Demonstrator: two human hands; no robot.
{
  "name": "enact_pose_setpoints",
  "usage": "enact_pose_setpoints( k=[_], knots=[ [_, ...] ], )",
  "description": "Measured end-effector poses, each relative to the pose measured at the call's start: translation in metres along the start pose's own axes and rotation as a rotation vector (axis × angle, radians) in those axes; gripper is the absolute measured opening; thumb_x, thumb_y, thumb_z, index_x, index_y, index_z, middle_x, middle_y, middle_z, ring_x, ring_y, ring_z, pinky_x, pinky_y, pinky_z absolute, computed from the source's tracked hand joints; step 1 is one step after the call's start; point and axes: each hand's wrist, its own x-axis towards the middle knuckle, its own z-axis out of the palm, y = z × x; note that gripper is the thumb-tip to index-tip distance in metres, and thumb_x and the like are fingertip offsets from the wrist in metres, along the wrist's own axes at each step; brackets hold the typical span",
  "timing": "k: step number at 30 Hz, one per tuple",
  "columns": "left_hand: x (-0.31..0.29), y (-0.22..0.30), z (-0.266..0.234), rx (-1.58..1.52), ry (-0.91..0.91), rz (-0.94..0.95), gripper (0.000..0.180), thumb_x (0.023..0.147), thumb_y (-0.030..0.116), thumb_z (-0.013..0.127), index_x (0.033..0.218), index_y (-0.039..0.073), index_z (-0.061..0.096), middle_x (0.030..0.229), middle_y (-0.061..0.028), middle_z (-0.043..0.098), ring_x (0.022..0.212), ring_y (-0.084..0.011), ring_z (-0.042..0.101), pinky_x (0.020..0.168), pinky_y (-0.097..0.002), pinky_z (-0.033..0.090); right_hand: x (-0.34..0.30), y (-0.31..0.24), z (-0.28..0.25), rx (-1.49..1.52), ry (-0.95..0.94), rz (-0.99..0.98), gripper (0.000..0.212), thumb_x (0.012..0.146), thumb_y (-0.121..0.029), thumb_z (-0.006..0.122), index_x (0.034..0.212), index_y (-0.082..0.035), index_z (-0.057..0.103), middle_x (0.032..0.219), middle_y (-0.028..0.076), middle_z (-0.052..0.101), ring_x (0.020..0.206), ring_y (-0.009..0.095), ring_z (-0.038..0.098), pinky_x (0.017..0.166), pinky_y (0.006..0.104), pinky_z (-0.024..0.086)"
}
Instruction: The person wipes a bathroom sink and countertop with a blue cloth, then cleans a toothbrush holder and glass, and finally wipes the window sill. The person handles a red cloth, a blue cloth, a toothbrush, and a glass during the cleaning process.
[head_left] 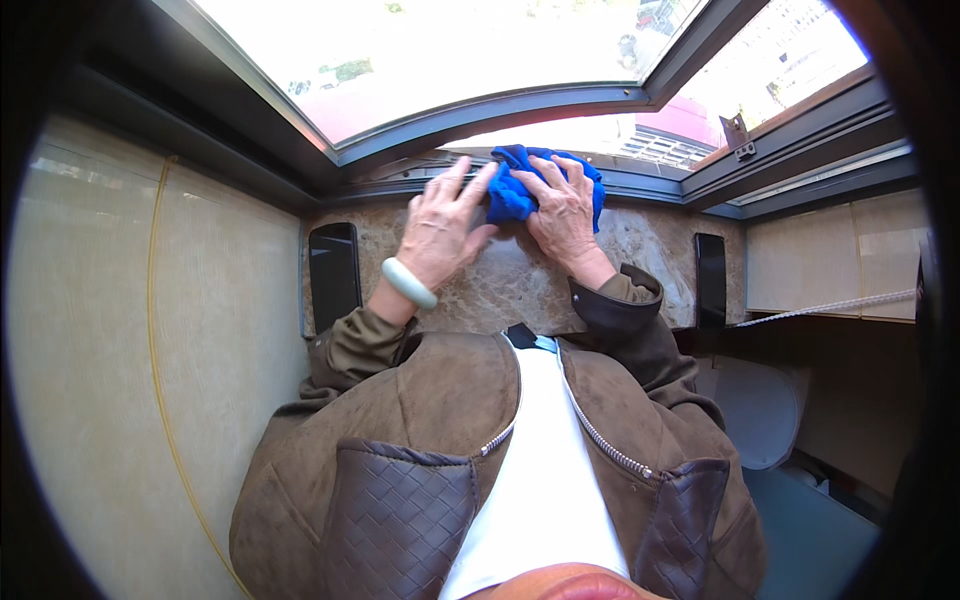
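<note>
A crumpled blue cloth (515,200) lies at the window's bottom frame, partly over the inner edge of the stone sill. On top of it, my right hand (562,205) presses down with the fingers bent into the fabric. My left hand (440,220), with a pale bangle (408,283) round the wrist, is just left of the cloth. Its fingers are spread and hold nothing; the fingertips come close to the cloth's left edge, and I cannot tell whether they touch it. The window frame (480,112) swings outward above both hands.
The brown marbled sill (630,255) carries a black phone-like slab (335,270) at its left end and another dark slab (710,280) at its right. A metal latch (740,140) sticks out on the right frame. A white cord (830,306) runs off to the right.
</note>
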Motion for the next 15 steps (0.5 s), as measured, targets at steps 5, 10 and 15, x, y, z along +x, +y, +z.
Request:
enact_pose_setpoints(
  k=[5,10,15],
  knots=[
    [0.032,0.013,0.044,-0.361,0.145,0.158,0.042,0.085,0.012,0.067,0.125,0.005,0.057,0.123,-0.0220,0.058,0.113,-0.0375,0.057,0.098,-0.0432,0.047,-0.006,0.007,-0.005,0.115,-0.077,0.084,0.048,0.066,-0.001,0.069,0.114,-0.004,0.067,0.136,0.012,0.056,0.129,0.038,0.044,0.111,0.0442,0.036],
    [0.030,-0.031,0.021,0.111,0.436,-0.093,0.025,0.077,0.001,0.060,0.101,0.007,0.065,0.095,-0.0135,0.063,0.090,-0.0316,0.063,0.080,-0.0416,0.050,0.014,-0.028,0.003,0.507,-0.081,-0.035,0.064,0.077,-0.005,0.072,0.137,-0.010,0.052,0.140,0.016,0.051,0.134,0.037,0.042,0.113,0.0442,0.034],
    [0.027,-0.045,0.015,0.362,0.448,-0.210,0.027,0.079,-0.001,0.060,0.102,0.009,0.072,0.100,-0.0097,0.062,0.098,-0.0292,0.057,0.087,-0.0396,0.049,0.013,-0.032,0.022,0.248,-0.107,-0.200,0.048,0.091,-0.023,0.064,0.137,-0.015,0.053,0.143,0.009,0.050,0.133,0.031,0.044,0.109,0.0437,0.036]
  ],
)
